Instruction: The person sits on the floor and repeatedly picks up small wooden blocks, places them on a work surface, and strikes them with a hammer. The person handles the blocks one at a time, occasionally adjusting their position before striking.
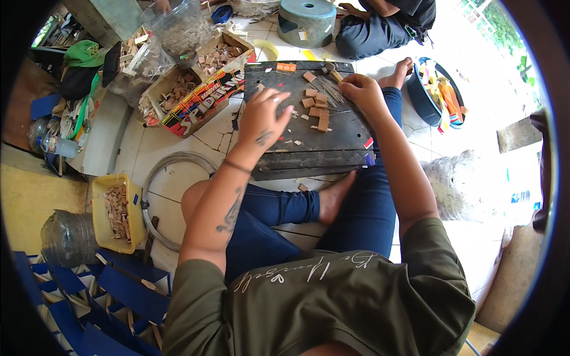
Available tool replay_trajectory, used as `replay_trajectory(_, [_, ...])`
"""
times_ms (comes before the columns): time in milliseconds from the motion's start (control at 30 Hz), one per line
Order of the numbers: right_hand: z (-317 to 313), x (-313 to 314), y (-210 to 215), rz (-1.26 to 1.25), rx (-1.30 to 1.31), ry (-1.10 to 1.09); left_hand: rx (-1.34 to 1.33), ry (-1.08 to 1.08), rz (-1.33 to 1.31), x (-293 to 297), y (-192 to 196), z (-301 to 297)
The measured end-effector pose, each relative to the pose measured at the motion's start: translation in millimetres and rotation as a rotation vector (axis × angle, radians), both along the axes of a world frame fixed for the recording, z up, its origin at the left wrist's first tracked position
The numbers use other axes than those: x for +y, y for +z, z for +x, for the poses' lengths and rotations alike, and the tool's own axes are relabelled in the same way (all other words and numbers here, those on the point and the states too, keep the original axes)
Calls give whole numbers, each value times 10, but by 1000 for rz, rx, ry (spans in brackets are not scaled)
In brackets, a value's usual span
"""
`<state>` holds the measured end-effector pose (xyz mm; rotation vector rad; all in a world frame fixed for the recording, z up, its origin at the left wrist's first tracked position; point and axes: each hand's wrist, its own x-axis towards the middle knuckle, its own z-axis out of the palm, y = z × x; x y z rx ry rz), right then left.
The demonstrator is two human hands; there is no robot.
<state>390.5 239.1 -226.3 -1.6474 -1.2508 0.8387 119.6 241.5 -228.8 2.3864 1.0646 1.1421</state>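
Note:
My left hand (265, 115) is held over the left side of a low black worktable (267, 145), its fingers spread and holding nothing visible. Over the table's far right part, my right hand (363, 95) has thumb and fingers pinched together; what they grip, if anything, is too small to make out. Between the hands lies a cluster of small brown wooden blocks (320, 113). Thin straight metal wires (338, 98) are fanned out beside my right fingertips. A short tool with a wooden handle (336, 76) lies just beyond them, partly overlapping the wires.
Boxes of wooden pieces (217, 59) stand at the far left, and a yellow bin (142, 222) holds more. A wire coil (163, 163) lies by my left knee. A green stool (307, 21), a seated person (392, 29) and a dark tub (424, 107) are beyond.

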Motion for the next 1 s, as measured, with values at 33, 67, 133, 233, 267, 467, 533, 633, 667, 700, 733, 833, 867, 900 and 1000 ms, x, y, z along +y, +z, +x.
replay_trajectory(33, [42, -65, 35, 0, 207, 68, 71, 14, 12, 39, -6, 145])
replay_trajectory(67, [59, -120, 58, -18, 299, 68, 141, 27, 24, 77, -24, 271])
replay_trajectory(133, [94, -233, 104, -33, 506, 95, 234, 44, 37, 124, -74, 402])
replay_trajectory(233, [110, -372, 138, -46, 619, 128, 280, 62, 11, 142, -126, 445])
replay_trajectory(267, [99, -416, 136, -39, 665, 137, 231, 51, 12, 130, -129, 431])
replay_trajectory(467, [-55, -700, 124, -46, 768, 168, -188, -46, -423, -289, -106, 301])
replay_trajectory(533, [-143, -805, 117, -37, 749, 155, -336, -141, -264, -529, -134, 297])
replay_trajectory(633, [-294, -932, 106, -5, 656, 177, -219, -63, -188, -792, -191, 291])
replay_trajectory(667, [-342, -973, 102, 12, 601, 194, -204, -34, -166, -845, -211, 282])
replay_trajectory(700, [-386, -1007, 101, 27, 546, 206, -191, -6, -143, -887, -227, 275])
replay_trajectory(733, [-424, -1036, 101, 37, 505, 228, -177, 21, -119, -919, -242, 270])
replay_trajectory(833, [-526, -1123, 81, 83, 395, 248, -120, -8, -66, -936, -273, 223])
replay_trajectory(867, [-552, -1137, 70, 71, 342, 229, -101, -13, -53, -935, -282, 214])
replay_trajectory(900, [-576, -1153, 55, 80, 303, 230, -102, -23, -53, -932, -291, 208])
replay_trajectory(1000, [-630, -1176, 14, 126, 205, 224, -116, -40, -46, -926, -317, 205])
